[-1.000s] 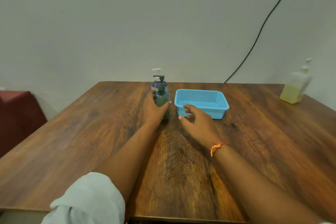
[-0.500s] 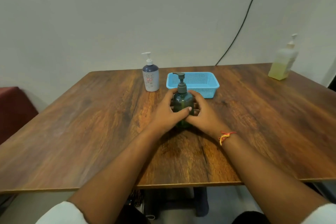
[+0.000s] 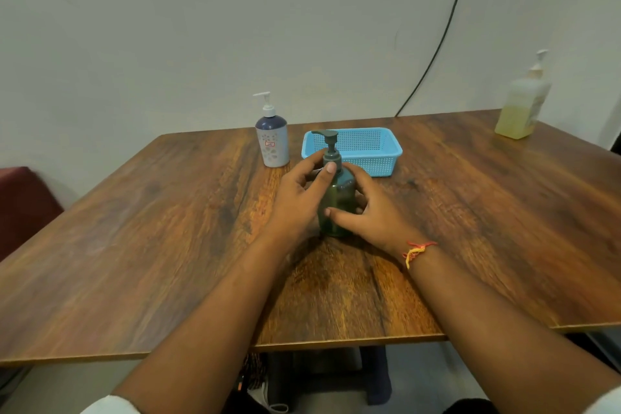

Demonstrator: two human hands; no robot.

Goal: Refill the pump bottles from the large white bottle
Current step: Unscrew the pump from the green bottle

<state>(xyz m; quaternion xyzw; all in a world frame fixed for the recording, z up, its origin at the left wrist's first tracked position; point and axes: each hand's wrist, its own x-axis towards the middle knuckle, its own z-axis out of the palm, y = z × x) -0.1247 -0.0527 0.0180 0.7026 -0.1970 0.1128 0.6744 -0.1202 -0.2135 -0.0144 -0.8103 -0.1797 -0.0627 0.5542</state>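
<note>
- Judged as very early: not one pump head removed, not a drop poured.
- Holding the green pump bottle (image 3: 337, 198) upright on the table (image 3: 168, 228), near its middle and just in front of the blue basket (image 3: 373, 163).
- Curling the left hand (image 3: 299, 193) round the pump collar, with the thumb on its near side (probably set to unscrew, though no turn can be read here).
- Wrapping the right hand (image 3: 368, 212) round the lower body of the same bottle, with the thumb across the near side and the fingers mostly hidden behind.
- Leaving the blue-and-white pump bottle (image 3: 272, 143) untouched, upright just left of the basket, pump fitted.
- Leaving the large white bottle (image 3: 521, 104) well apart at the far right corner, upright, pump head on, with yellowish liquid in its lower part.
- Cannot tell the fill level of the green bottle through its dark tint.
- Left to do, on this reading: take off the green pump head, fetch and open the large bottle, pour, close up, then repeat for the second pump bottle.
- Worth minding: a long reach to the supply bottle and a narrow neck to pour into.
</note>
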